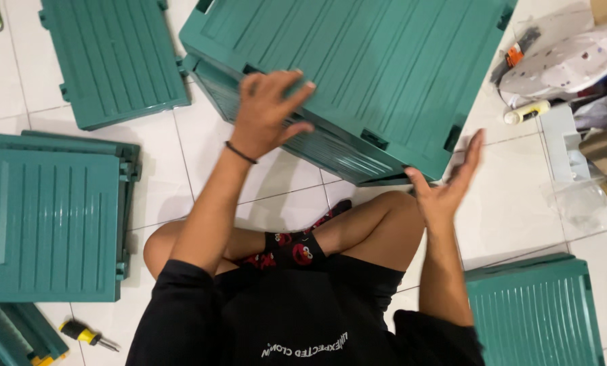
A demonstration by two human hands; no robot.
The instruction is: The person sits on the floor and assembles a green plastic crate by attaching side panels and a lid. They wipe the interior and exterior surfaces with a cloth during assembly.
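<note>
A large green ribbed plastic box (364,74), partly assembled, was seen tilted on the white tiled floor (520,196) just in front of the crossed legs of a seated person. The left hand (266,112) was laid on the box's top panel near its lower edge, w/ fingers spread apart and slightly curled, fingertips touching the plastic; nothing was clamped. A thin dark band was worn at that wrist. The right hand (446,186) was held open beside the box's near right corner, palm turned toward the box, fingers straight and close together, thumb out; whether the fingertips touched the corner couldn't be told.

Other green panels were spread about: one panel (110,57) lay at upper left, well apart from the hands; a stack of panels (53,220) lay at left, approx. level w/ the knee; another panel (534,315) lay at lower right, near the right elbow; the edge of more green pieces (12,332) was seen at bottom left. A screwdriver (87,334) w/ yellow and black handle lay on the floor just beside that bottom-left piece. At upper right, a clutter of bags and packaging (574,57) was seen, w/ a small yellow-white tube (527,112) near it.
</note>
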